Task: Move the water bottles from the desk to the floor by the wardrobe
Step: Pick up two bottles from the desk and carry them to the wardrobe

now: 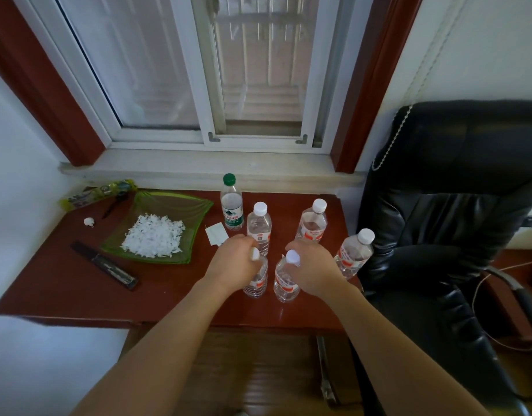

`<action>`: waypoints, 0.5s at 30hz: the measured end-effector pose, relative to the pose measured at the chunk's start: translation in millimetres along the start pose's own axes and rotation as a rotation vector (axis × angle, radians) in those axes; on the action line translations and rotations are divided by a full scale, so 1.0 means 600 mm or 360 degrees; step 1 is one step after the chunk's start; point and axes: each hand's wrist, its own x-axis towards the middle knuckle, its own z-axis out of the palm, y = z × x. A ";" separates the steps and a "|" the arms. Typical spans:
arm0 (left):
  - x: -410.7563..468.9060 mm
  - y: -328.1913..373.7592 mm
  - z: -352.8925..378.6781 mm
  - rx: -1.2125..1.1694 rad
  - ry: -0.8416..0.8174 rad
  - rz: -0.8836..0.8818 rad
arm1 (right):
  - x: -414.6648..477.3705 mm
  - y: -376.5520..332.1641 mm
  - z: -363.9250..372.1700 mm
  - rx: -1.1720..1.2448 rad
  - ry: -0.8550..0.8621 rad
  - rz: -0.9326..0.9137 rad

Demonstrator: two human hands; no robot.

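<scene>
The single head-worn camera looked forward and steeply down over the desk (78, 283) from close above, facing the window (198, 70) at 12 o'clock, the chair (439, 205) at 3 o'clock.

Bare surface (63, 283) opens at my near left; green dish (168, 211), black office chair (439, 205) and standing water bottles (258, 226) hem the rest.

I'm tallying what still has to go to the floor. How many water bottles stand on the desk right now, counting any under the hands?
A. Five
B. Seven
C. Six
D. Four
C: one green-capped bottle at the back, three free white-capped bottles, plus one under the left hand and one under the right hand.
</scene>
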 end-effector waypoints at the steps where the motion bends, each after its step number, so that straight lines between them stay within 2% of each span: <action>1: -0.002 -0.001 0.000 -0.0002 -0.0002 0.0005 | -0.001 -0.001 0.000 0.0006 0.0012 0.0002; 8: -0.017 -0.002 -0.007 -0.0063 0.0025 -0.0007 | -0.013 -0.023 -0.029 0.0109 0.0215 0.0003; 15: -0.046 0.014 -0.050 -0.0099 0.0175 0.0066 | -0.055 -0.048 -0.064 0.0145 0.0414 0.0047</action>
